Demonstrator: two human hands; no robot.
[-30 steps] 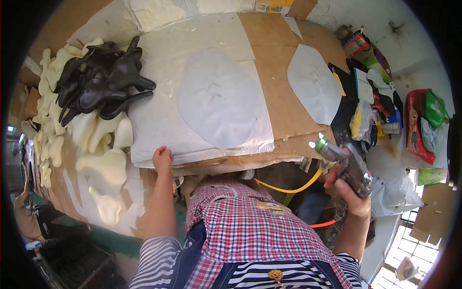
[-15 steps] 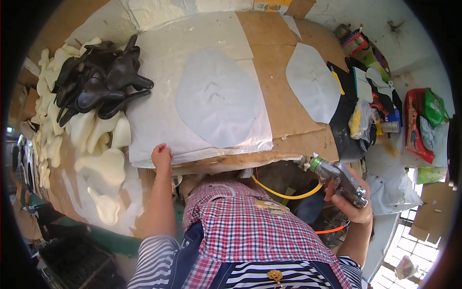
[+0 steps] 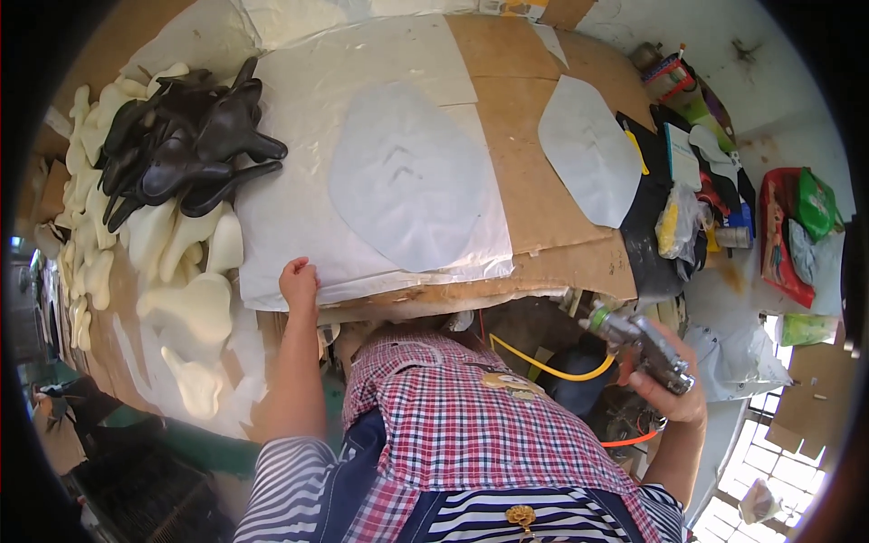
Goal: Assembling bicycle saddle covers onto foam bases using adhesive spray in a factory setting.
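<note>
My right hand (image 3: 672, 398) is wrapped round a metal spray gun (image 3: 644, 344) with a green ring near its nozzle, held beyond the front right edge of the worktable. The nozzle points left toward the table. A yellow hose (image 3: 557, 369) loops below the gun. My left hand (image 3: 299, 282) lies at the table's front edge, over the border of a white sheet (image 3: 299, 199). Its fingers are curled closed; whatever is in them, if anything, is hidden. Flat on that sheet is a large pale grey, leaf-shaped piece (image 3: 407, 181) with chevron marks. A similar piece (image 3: 590, 149) lies on cardboard to the right.
At the left, glossy dark brown saddle-shaped pieces (image 3: 181, 154) are heaped on cream-coloured moulded foam pieces (image 3: 204, 303). Brown cardboard (image 3: 516, 181) covers the table's right part. A black mat (image 3: 647, 240) with tools and bags borders it. A red bag (image 3: 787, 271) stands far right.
The spray gun and my right hand have shifted slightly downward, and the hose loop has changed shape a little. My left hand remains at the table edge. The whole view has moved slightly.
</note>
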